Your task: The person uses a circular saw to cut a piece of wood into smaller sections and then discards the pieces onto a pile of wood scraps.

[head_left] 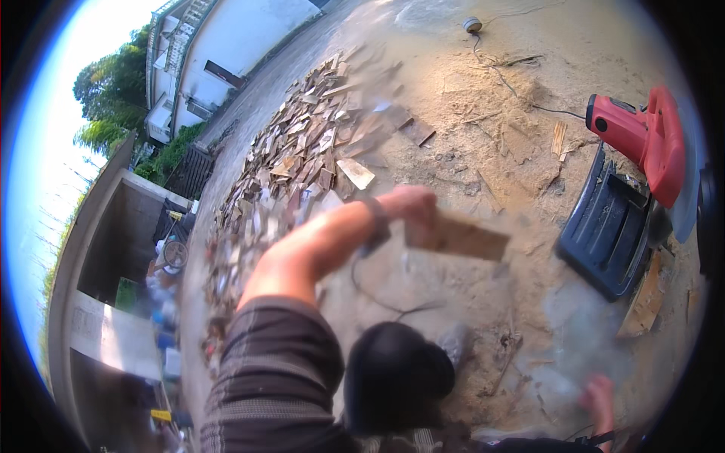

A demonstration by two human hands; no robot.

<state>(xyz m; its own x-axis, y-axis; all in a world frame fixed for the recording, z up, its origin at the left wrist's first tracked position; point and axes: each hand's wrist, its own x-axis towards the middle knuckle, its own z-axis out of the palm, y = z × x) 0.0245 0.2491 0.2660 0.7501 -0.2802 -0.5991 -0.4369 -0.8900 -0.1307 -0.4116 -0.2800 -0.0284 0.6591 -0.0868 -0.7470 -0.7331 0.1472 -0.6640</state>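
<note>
My left hand point(414, 205) reaches across the middle of the view, closed on one end of a flat piece of wooden board point(462, 236). The board points to the right above the sandy ground and is slightly blurred. At the lower right is my right hand point(598, 396), smeared by motion, so its fingers cannot be made out. It is low over the ground, near a pale bluish patch. A red power saw point(653, 143) with a black slotted base point(608, 219) lies at the right, apart from both hands.
A large heap of wood offcuts point(302, 151) spreads at the left. Sawdust point(476, 98) covers the ground ahead, with a dark cord point(559, 111) running from the saw. A plank point(643, 302) lies beside the saw base. Farther left stand a concrete shed point(106, 332) and a white building point(234, 45).
</note>
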